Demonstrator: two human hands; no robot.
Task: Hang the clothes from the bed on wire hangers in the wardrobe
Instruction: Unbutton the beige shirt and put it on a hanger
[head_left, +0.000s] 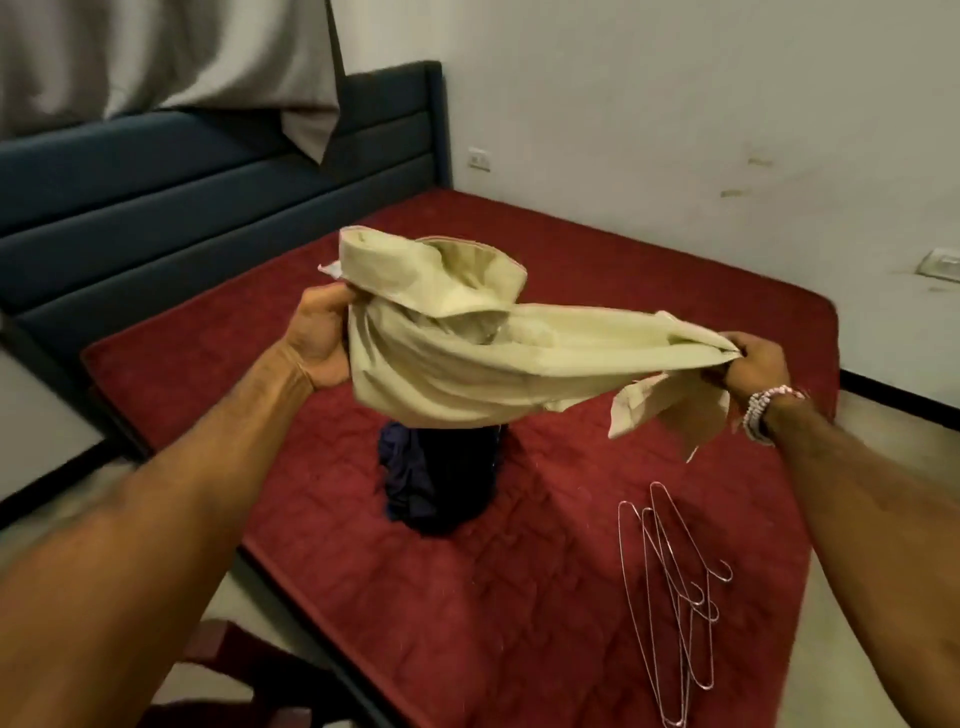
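Note:
A pale yellow collared shirt (457, 358) hangs stretched in the air above the bed. My left hand (319, 340) grips its left end beside the collar. My right hand (753, 364), with a beaded bracelet at the wrist, pinches the bunched right end, and a cuff dangles below it. Under the shirt a dark navy garment (436, 475) lies crumpled on the red mattress (597, 291). Several wire hangers (670, 582) lie in a loose pile on the mattress near my right forearm. The wardrobe is not in view.
A dark blue padded headboard (208, 208) runs along the left of the bed. A grey curtain (166, 57) hangs above it. White walls with sockets (479, 159) stand behind and to the right. Pale floor shows at the left and lower right.

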